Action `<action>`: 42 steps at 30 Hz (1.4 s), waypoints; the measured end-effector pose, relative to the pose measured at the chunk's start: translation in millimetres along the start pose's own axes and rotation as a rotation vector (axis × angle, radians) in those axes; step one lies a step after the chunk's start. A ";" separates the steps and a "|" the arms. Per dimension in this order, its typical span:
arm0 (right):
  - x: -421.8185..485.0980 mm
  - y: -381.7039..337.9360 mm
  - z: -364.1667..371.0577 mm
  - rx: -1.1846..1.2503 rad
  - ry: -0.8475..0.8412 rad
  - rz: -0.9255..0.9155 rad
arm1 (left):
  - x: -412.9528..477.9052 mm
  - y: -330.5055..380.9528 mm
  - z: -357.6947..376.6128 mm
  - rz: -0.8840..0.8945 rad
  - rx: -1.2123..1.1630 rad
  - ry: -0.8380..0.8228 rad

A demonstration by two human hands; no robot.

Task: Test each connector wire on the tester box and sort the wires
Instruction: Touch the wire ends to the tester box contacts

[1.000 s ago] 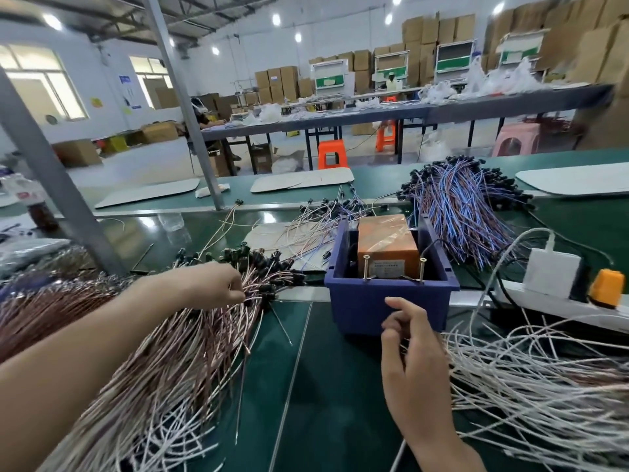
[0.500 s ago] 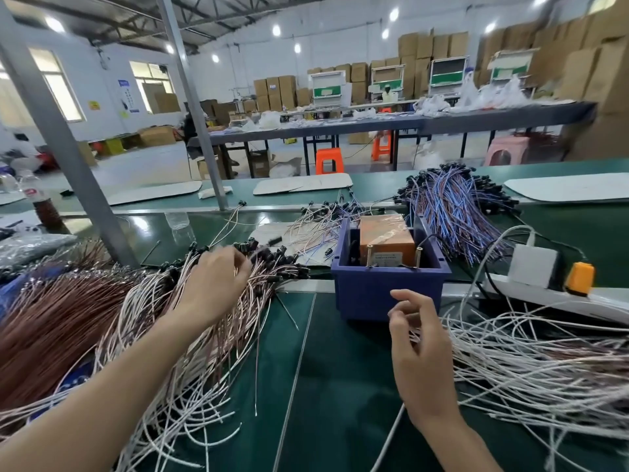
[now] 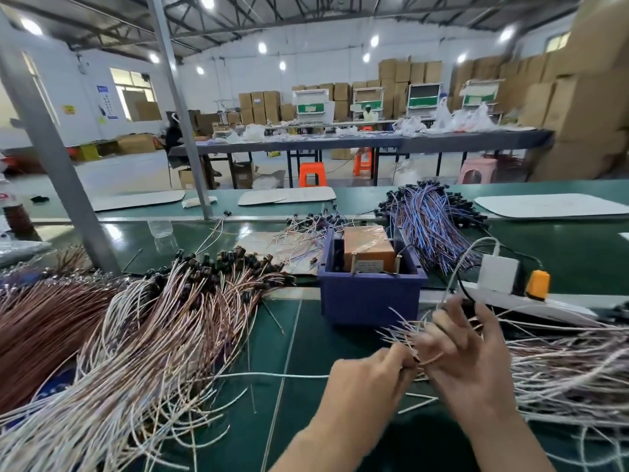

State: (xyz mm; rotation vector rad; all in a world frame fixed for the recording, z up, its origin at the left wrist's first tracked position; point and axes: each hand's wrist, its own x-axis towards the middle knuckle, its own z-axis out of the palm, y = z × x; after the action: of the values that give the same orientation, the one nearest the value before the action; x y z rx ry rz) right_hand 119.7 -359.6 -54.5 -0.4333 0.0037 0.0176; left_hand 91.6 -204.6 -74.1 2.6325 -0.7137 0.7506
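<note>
Just before blue tester box (image 3: pixel 371 301), over green bench (image 3: pixel 306 420): left hand (image 3: pixel 367 383) pinches white connector wire (image 3: pixel 272 375), which trails leftward. Right hand (image 3: pixel 473 362) alongside, fingers spread, blurred. Wire heap (image 3: pixel 163 335) lies left.

A white power strip (image 3: pixel 531 303) lies toward the right side of the green table (image 3: pixel 299 338), bearing a white adapter (image 3: pixel 498 272) and an orange plug (image 3: pixel 537 284); a clear bottle (image 3: pixel 160 228) stands near the far edge; white boards (image 3: pixel 551 206) lie beyond; an orange stool (image 3: pixel 312 173), a pink stool (image 3: pixel 476 170) and stacked cardboard boxes (image 3: pixel 578 97) stand behind.
</note>
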 end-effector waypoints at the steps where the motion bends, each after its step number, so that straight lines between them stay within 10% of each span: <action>1: 0.3 -4.3 -4.9 -0.052 -0.001 -0.022 | -2.4 -3.7 4.1 -0.003 -0.014 0.000; 6: 2.9 -16.1 -20.8 -0.336 0.065 -0.093 | -3.9 -44.0 -3.9 0.009 0.037 0.117; 13: -6.2 29.3 -8.6 -1.334 -0.156 -0.204 | -2.0 -69.6 -8.0 -0.064 0.102 0.307; 21: -10.1 48.4 -9.1 -1.322 -0.141 -0.395 | -4.6 -48.6 -9.0 -0.111 0.093 0.446; 33: -5.6 49.9 -13.7 -1.257 -0.079 -0.381 | 10.6 -53.3 -18.9 -0.777 -1.549 0.390; 42: -3.8 48.3 -16.1 -1.261 -0.059 -0.381 | 9.9 -73.0 -22.0 -0.967 -1.782 0.573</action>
State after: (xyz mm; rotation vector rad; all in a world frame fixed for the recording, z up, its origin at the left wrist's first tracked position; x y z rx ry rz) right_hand 115.1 -322.6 -89.4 -1.6880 -0.1557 -0.3616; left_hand 129.4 -138.8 -62.0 0.7766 0.1802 0.2091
